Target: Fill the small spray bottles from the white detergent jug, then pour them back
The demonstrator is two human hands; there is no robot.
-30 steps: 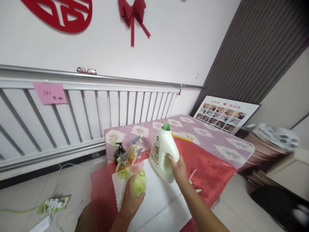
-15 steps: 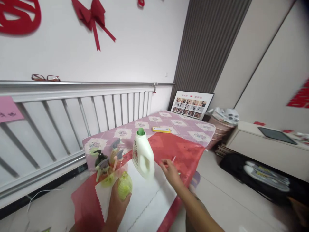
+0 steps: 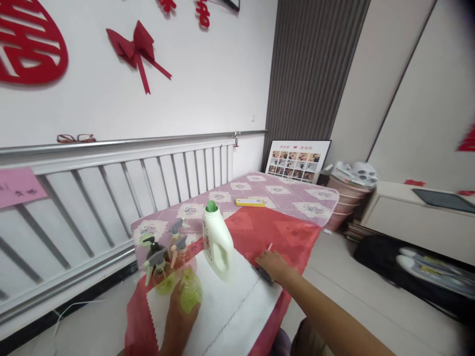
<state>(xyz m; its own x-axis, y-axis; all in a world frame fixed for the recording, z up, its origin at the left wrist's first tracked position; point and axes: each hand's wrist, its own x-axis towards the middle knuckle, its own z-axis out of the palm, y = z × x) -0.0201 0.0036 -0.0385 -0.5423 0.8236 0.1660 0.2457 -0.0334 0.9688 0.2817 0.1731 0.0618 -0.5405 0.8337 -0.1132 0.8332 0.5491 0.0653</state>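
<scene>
My left hand is wrapped round a see-through bottle with yellow-green liquid and no spray head on it. My right hand is bent down over a dark grey spray head on the cloth, its fingers closed about it and partly hidden. A thin white tube sticks up beside those fingers. Between my hands stands a pale green-white detergent jug with a green piece in its mouth. Several spray bottles and a dark pump bottle stand left of the jug.
A white cloth and a red cloth cover part of the flowered table. Near the back lies a yellow case. A white radiator runs along the left, and stacked pink baskets stand beyond the table's right end.
My right hand has moved right and down onto the dark grey spray head, its fingers closing over it. My left hand still holds the bottle. The camera view has shifted slightly.
</scene>
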